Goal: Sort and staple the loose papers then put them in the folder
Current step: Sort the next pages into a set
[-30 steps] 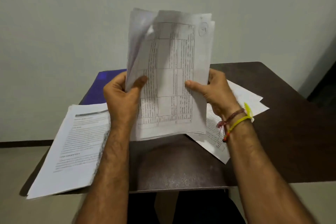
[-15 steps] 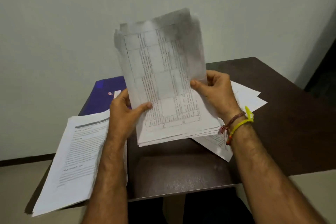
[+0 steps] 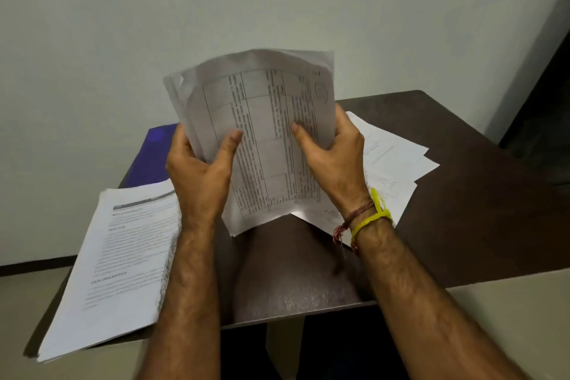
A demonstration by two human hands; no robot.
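Note:
I hold a sheaf of printed sheets with tables (image 3: 265,133) upright above the dark table (image 3: 462,194). My left hand (image 3: 200,176) grips its left edge, thumb on the front page. My right hand (image 3: 333,157) grips the right edge, thumb pressed on the print. The sheets bow and fan out at the top left. A blue folder (image 3: 154,157) lies flat at the table's back left, partly hidden behind my left hand. A thick pile of text pages (image 3: 123,256) lies at the front left, overhanging the table's edge. Loose sheets (image 3: 391,163) are spread to the right behind my right wrist.
The table stands against a pale wall (image 3: 277,9). Its right part (image 3: 478,225) is bare dark wood. A dark opening (image 3: 549,102) shows at the far right. No stapler is in view.
The sheaf has dropped lower and turned back from its left tilt to face me. Both hands have kept hold of its edges, and the sheets now bow outward at the top.

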